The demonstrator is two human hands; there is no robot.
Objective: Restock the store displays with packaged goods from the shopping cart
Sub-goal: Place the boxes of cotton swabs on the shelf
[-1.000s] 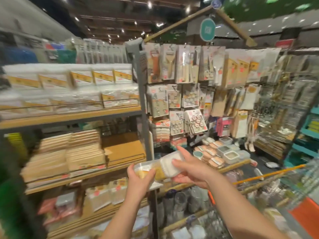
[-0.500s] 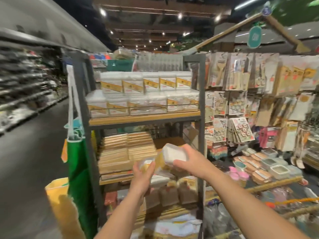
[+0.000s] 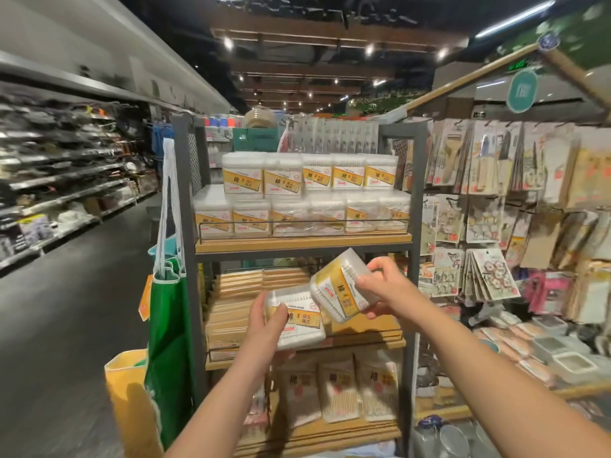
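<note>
Boxes now parted since the earlier frame, held before the shelf rack. Left hand grips lower swab box; right hand clasps tilted upper swab box, both arms outstretched.

You hold two clear boxes of cotton swabs in front of a grey-framed shelf unit. Your left hand grips the lower box, thumb across its front; your right hand grips the upper box, tilted, its corner touching the lower one. Matching stacked boxes fill the top wooden shelf behind a thin rail. A green bag hangs on the unit's left post. Carded goods hang to the right.
</note>
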